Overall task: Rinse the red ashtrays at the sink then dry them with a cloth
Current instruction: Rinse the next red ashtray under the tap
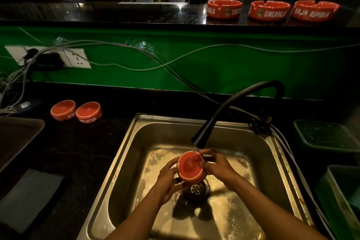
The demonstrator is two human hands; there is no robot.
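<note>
- Far left on the counter: a folded grey cloth lies near the front edge, well apart from the sink. That is for the drying; not yet touched.
- Behind it, two red ashtrays sit upside down, side by side and just touching. Likely rinsed and draining, though I cannot confirm it.
- My left hand curls round the left wall of the ashtray I am rinsing, fingers under, thumb on the rim.
- That ashtray is over the sink, above the drain, base tilted toward me, under the black tap with water running on it.
- Judged handling: stiff, glazed, fairly heavy for its size, breakable if dropped on steel. Wet glaze will be slippery; hold it by the side wall and notched rim, both sides, not the smooth base.
- My right hand pinches the right wall, fingers bent over the edge.
- Up right, on the high ledge: three more ashtrays upright in a row, probably waiting.
</note>
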